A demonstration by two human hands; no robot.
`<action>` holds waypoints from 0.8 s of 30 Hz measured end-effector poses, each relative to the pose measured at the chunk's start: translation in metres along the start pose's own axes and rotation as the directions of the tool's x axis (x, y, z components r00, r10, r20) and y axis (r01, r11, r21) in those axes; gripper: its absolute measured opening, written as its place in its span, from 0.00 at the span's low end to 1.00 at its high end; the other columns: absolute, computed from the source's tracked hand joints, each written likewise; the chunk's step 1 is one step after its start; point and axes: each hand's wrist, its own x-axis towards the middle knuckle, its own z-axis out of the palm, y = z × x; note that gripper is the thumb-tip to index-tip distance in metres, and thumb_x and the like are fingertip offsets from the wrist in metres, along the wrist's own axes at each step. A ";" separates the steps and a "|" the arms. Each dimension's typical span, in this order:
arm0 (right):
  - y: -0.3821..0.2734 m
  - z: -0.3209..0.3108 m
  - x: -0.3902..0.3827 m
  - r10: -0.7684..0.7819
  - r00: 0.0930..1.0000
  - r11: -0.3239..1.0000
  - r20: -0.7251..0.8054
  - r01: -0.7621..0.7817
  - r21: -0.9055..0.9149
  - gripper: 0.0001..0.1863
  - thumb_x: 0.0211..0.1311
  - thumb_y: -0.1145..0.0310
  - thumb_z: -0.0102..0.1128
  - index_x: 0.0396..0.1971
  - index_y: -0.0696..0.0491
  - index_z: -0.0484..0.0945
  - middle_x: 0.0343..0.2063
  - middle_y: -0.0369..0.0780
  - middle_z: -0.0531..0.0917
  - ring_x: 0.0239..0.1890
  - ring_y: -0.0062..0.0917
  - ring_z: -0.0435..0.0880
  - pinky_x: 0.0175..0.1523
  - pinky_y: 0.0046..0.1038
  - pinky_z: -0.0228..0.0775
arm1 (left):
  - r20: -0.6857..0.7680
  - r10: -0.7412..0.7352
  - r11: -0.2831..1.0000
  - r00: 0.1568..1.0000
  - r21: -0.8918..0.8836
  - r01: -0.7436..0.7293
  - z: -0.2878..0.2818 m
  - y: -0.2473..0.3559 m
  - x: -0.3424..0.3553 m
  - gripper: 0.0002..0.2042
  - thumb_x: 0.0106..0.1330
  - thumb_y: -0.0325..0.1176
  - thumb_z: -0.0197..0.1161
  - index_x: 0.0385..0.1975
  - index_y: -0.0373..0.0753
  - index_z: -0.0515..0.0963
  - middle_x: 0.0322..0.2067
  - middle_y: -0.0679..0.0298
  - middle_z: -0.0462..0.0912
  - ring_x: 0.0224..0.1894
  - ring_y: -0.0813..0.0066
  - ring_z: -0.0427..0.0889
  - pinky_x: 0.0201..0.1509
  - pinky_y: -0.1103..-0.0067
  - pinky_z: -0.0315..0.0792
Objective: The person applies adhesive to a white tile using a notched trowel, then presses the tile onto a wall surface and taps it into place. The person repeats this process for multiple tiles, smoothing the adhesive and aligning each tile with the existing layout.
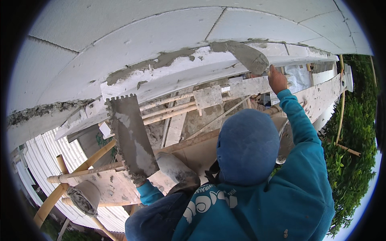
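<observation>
My right hand [277, 80] is closed round the handle of a trowel [251, 59], whose mortar-smeared blade lies along the edge of a white block ledge [177, 76]. Grey mortar [150, 66] runs unevenly along the joint between the ledge and the block wall [161, 32]. At the left, my left hand [140, 184] shows only a sliver below a wide notched trowel [134, 136]. The notched trowel is coated with wet grey mortar, its toothed end toward the ledge. My left fingers are mostly hidden behind it, but the tool is held up in that hand.
A mortar-crusted bucket [85, 197] stands at the left by crossed bamboo poles [86, 162]. A rounded blue cloth shape [247, 146] and teal clothing fill the middle and lower right. Scaffold boards [321, 98] and wooden poles lie below the ledge; leafy trees [352, 160] stand right.
</observation>
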 end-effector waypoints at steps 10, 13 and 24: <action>0.011 0.028 -0.030 0.144 0.980 0.957 0.138 -0.173 0.233 0.23 0.55 0.65 0.61 0.51 0.55 0.70 0.36 0.56 0.83 0.41 0.53 0.82 0.47 0.48 0.74 | -0.018 0.015 0.996 1.000 -0.092 -0.017 0.009 0.003 0.007 0.24 0.73 0.31 0.52 0.68 0.40 0.63 0.68 0.58 0.64 0.69 0.65 0.63 0.72 0.73 0.59; -0.015 0.013 -0.042 0.164 0.960 0.923 0.227 -0.230 0.310 0.25 0.56 0.60 0.63 0.49 0.60 0.70 0.37 0.57 0.83 0.43 0.51 0.82 0.49 0.45 0.75 | -0.031 0.015 0.992 0.999 -0.125 -0.018 0.012 0.007 0.010 0.24 0.73 0.31 0.52 0.68 0.40 0.63 0.68 0.58 0.64 0.69 0.65 0.63 0.71 0.73 0.59; -0.255 -0.030 -0.077 0.084 0.814 -0.056 0.575 -0.572 0.818 0.23 0.67 0.60 0.59 0.48 0.62 0.61 0.26 0.42 0.76 0.22 0.29 0.82 0.21 0.32 0.74 | -0.033 0.003 0.983 0.999 -0.185 -0.009 0.006 0.001 0.003 0.24 0.72 0.30 0.52 0.68 0.39 0.63 0.68 0.58 0.64 0.68 0.66 0.63 0.71 0.73 0.59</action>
